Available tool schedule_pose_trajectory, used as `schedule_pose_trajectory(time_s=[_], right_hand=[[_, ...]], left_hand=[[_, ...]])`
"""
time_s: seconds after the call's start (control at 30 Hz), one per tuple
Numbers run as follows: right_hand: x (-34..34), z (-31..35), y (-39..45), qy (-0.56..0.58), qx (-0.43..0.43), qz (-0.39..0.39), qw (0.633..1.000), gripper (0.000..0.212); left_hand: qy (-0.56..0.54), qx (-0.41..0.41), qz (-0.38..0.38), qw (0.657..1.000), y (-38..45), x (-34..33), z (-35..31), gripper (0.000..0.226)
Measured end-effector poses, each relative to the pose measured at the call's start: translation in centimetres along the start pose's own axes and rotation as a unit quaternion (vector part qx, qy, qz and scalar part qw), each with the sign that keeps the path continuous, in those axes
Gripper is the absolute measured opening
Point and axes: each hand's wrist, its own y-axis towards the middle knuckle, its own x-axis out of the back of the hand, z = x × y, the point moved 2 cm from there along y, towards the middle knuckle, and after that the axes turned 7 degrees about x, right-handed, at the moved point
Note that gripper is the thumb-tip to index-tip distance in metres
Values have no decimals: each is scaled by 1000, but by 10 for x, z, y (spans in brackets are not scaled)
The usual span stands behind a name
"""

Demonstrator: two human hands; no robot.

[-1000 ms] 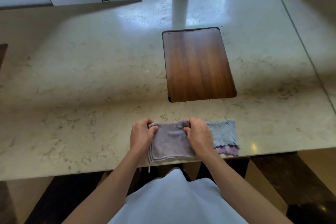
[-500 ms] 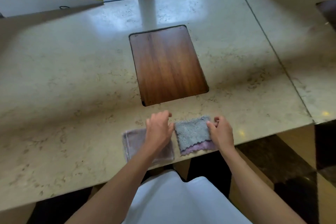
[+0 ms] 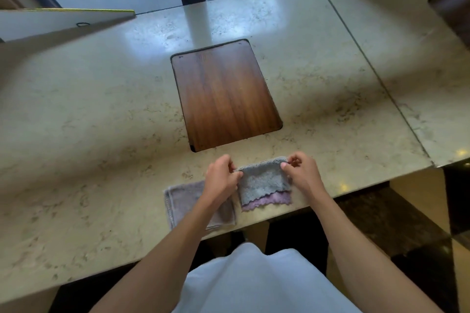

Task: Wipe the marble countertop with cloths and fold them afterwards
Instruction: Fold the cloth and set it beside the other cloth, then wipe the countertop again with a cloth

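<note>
Where the marble countertop [image 3: 101,114] nears its front edge, we pinch the fluffy grey-and-purple cloth's [image 3: 264,183] far corners, left hand [image 3: 221,180] and right hand [image 3: 302,173]. Folded mauve cloth [image 3: 183,201] lies just left. Inset wooden board [image 3: 223,94] beyond; bare marble all around.

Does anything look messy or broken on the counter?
Nothing looks broken or spilled. The grey cloth isn't folded evenly: its purple layer sticks out below. Both hands, left hand and right hand, pinch its far corners. The mauve cloth lies folded beside it.
</note>
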Motion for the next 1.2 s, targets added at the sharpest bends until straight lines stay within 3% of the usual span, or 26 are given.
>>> schedule_pose_trajectory(time_s=[0.1,0.3,0.4,0.53,0.7,0.9,1.0,1.1,1.2], right_hand=[[-2,18,-9,58,46,8,997,11],[-62,74,-28,117,117,85,983,31],[-102,106,-42,104,156,123,974,17],[-158,141,-74,79,194,173,962,15],[-238,158,-119,15,173,202,964,8],[-305,147,-158,-66,123,137,981,10],[-308,144,-154,-103,86,49,990,7],[-310,152,-139,-145,82,31,986,4],[-312,161,-128,-162,104,13,981,18]], left_hand=[[-116,1,10,993,-12,24,11,22],[-263,28,-64,962,-46,87,63,20],[-317,45,-104,942,-62,120,101,23],[-359,63,-144,920,-83,162,155,27],[-317,111,-138,932,-99,198,233,17],[-232,178,-105,950,-92,217,306,15],[-137,137,-71,978,-74,215,299,10],[-12,74,-91,993,-56,217,284,5],[0,70,-106,992,-41,224,278,6]])
